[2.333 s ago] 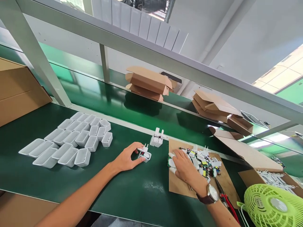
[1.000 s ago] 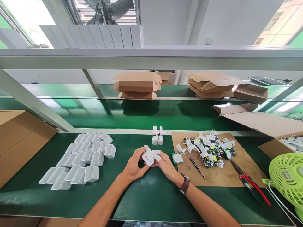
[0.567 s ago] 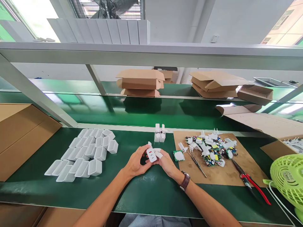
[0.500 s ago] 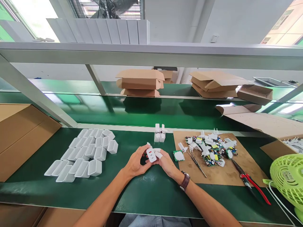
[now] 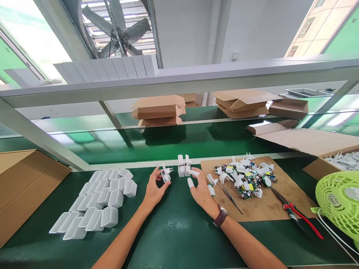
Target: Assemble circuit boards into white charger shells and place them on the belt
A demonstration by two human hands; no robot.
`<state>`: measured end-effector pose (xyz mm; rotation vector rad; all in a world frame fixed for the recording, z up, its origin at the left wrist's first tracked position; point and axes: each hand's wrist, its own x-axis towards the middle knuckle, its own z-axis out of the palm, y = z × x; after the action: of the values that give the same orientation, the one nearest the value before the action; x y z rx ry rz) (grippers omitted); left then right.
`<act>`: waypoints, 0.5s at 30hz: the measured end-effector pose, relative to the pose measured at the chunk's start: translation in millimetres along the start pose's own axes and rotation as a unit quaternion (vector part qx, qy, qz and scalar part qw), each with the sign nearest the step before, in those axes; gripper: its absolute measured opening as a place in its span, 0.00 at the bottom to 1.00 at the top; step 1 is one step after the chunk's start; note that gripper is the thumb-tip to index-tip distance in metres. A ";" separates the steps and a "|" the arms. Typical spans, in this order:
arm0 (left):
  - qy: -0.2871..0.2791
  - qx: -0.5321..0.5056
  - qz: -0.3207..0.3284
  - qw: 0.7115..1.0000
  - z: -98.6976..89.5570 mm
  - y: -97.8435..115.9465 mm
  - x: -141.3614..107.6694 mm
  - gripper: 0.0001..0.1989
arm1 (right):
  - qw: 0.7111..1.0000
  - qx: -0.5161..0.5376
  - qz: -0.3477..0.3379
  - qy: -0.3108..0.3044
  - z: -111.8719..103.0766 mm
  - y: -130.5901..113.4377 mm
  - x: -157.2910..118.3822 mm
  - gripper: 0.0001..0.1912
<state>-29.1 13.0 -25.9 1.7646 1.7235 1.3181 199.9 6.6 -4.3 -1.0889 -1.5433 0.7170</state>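
Observation:
Between thumb and fingers, my left hand [image 5: 156, 187] holds a white charger [image 5: 166, 175], its open end with a white inner part facing up. My right hand [image 5: 200, 188] has its fingers apart with nothing between them; white covers sit on two of its fingertips. Just beyond the hands, a small group of white chargers [image 5: 184, 170] stands on the green table [image 5: 176, 231]. Rows of white housings [image 5: 97, 198] lie to the left. Circuit boards and white parts [image 5: 246, 175] are heaped at the right on a brown board [image 5: 263, 209].
Tweezers [image 5: 231, 198] and red-handled pliers [image 5: 297, 213] lie at the right, near a green fan [image 5: 340, 205]. A large carton [image 5: 28, 190] stands at the left. Folded boxes [image 5: 159, 108] rest on the shelf behind a metal frame bar [image 5: 179, 83].
My hands have moved apart. The charger is now in my left hand alone, turned with its open end up, and my right hand has let go. The view has tilted up.

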 end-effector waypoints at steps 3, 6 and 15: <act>-0.028 -0.033 -0.008 0.999 12.9 1.5 21.8 0.37 | 0.999 0.021 0.018 -0.032 0.1 12.0 4.5 0.21; -0.059 -0.070 -0.023 0.995 27.3 7.7 32.8 0.35 | 0.998 0.026 0.014 -0.063 0.5 16.9 5.3 0.23; -0.059 0.103 0.123 0.985 -40.5 13.3 0.2 0.14 | 0.998 -0.027 -0.018 -0.056 -6.9 1.0 -2.3 0.19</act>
<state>-53.0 -3.6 5.2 2.1846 1.6709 1.1324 206.8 4.2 -4.4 -1.0736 -1.6805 0.7268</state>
